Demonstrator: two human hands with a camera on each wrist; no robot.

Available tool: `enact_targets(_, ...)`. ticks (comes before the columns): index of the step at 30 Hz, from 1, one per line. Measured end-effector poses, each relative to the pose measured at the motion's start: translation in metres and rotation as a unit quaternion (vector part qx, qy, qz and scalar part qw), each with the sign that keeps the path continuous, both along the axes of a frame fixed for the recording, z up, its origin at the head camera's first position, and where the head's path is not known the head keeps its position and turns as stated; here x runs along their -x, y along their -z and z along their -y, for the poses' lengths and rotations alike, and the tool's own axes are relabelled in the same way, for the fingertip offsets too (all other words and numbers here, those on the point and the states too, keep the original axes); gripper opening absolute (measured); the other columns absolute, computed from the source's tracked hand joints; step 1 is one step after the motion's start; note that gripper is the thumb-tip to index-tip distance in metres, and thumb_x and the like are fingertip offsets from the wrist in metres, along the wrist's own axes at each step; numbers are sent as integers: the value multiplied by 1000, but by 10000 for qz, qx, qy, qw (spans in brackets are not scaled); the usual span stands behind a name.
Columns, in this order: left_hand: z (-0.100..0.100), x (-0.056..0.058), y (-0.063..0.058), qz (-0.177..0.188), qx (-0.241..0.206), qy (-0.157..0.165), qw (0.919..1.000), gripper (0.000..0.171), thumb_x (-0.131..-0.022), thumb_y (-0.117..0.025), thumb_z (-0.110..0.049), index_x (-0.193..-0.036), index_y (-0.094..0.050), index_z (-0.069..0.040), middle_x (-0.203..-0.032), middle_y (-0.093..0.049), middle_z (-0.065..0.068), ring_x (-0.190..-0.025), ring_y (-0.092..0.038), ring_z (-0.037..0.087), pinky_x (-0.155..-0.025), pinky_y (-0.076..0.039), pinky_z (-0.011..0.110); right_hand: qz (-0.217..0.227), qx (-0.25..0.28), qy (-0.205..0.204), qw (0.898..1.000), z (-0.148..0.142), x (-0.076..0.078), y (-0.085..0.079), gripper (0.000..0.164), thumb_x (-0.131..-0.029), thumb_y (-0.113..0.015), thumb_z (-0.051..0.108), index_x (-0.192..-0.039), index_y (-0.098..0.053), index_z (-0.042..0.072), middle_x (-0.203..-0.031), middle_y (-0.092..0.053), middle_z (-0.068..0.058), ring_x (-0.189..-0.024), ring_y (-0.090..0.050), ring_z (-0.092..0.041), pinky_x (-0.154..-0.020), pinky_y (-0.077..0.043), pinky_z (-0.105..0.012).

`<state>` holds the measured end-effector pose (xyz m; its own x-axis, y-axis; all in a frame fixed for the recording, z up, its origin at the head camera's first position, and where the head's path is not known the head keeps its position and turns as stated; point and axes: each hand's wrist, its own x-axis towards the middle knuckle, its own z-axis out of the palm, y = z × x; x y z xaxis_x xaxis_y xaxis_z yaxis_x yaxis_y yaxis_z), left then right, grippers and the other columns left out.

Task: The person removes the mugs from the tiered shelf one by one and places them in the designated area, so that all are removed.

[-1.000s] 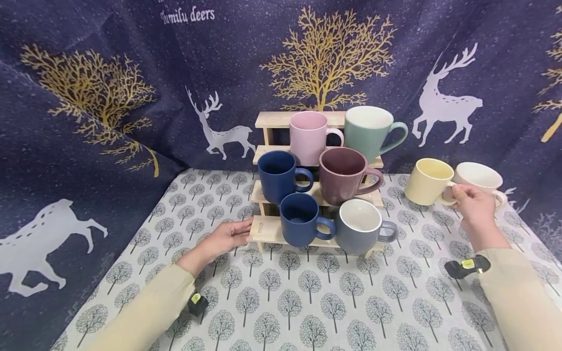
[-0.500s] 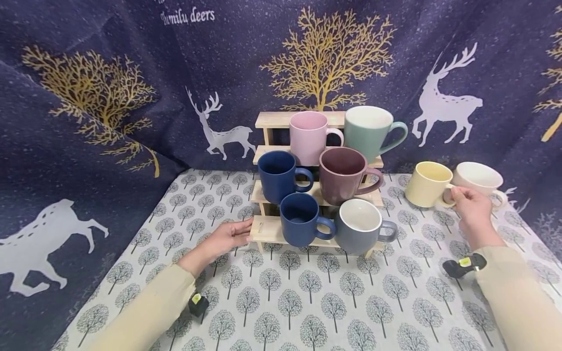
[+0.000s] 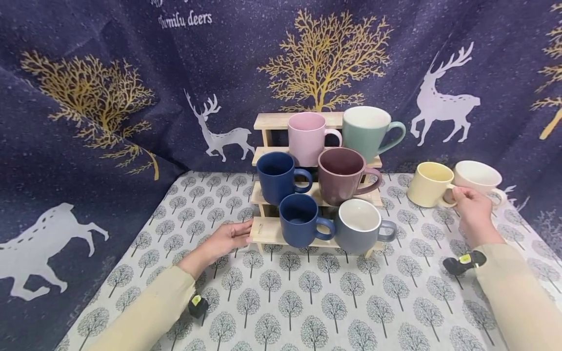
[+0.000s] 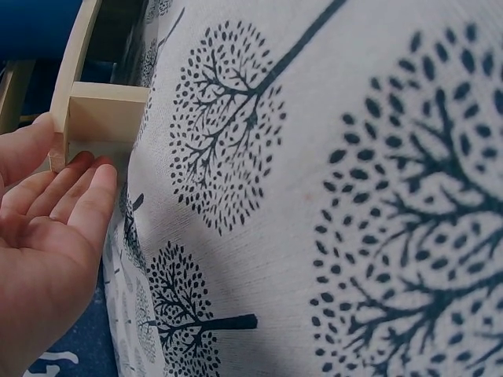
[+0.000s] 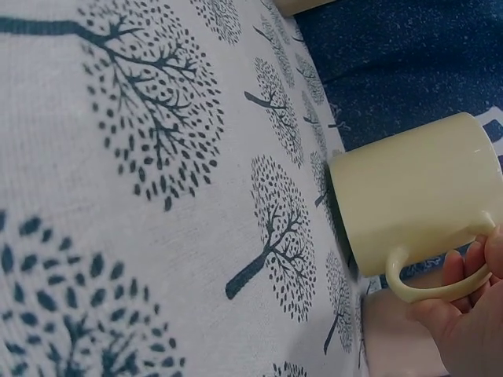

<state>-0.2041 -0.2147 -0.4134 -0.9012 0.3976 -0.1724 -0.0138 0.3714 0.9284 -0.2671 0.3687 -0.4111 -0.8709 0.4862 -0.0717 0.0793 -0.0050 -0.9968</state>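
At the right of the table, my right hand (image 3: 475,208) pinches the handle of a pale yellow mug (image 3: 427,181). The mug stands upright, its base right at the tablecloth in the right wrist view. Beside and partly behind that hand is a cream-white mug (image 3: 476,173). My left hand (image 3: 223,242) holds the left end of the lowest step of a wooden tiered stand (image 3: 265,228). In the left wrist view, the thumb lies at the board's edge (image 4: 61,118) and the fingers (image 4: 96,192) reach beneath it.
The stand carries a pink mug (image 3: 306,139), a green mug (image 3: 363,130), a maroon mug (image 3: 340,178), a grey mug (image 3: 356,229) and two navy mugs, one higher (image 3: 274,180) and one lower (image 3: 297,222). A dark blue deer-print cloth (image 3: 210,58) hangs behind the tree-print tablecloth (image 3: 316,302).
The yellow mug has come down slightly and shifted a little right, with my right hand still on its handle. My left hand has stayed at the stand.
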Motion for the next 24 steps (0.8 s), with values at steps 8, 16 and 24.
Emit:
enact_targets(8,-2,1,2,73,-49,16,10000,66,-96,-61,-3,-155,-31,6,-156,-40,29,-143,-48,45,-114,-52,35,127,-47,81,9999,-5,-1,5,42,-105,-56,19,-66,-64,31,-67,-56,21,-75,-47,2,-58,-43,-5)
enact_targets(16,-3,2,4,34,14,49,10000,67,-96,-63,-5,-154,-31,6,-155,-41,29,-143,-47,46,-115,-50,39,357,-554,-262,9975,-15,-7,7,40,-106,-54,24,-69,-61,35,-68,-55,27,-70,-49,8,-59,-45,-4)
enact_targets(24,-5,1,0,26,39,75,10000,66,-96,-62,-2,-153,-30,9,-155,-40,31,-144,-46,47,-114,-51,37,480,-1445,-531,9869,-24,-8,9,35,-107,-52,30,-73,-57,40,-70,-52,34,-72,-48,10,-61,-45,-2)
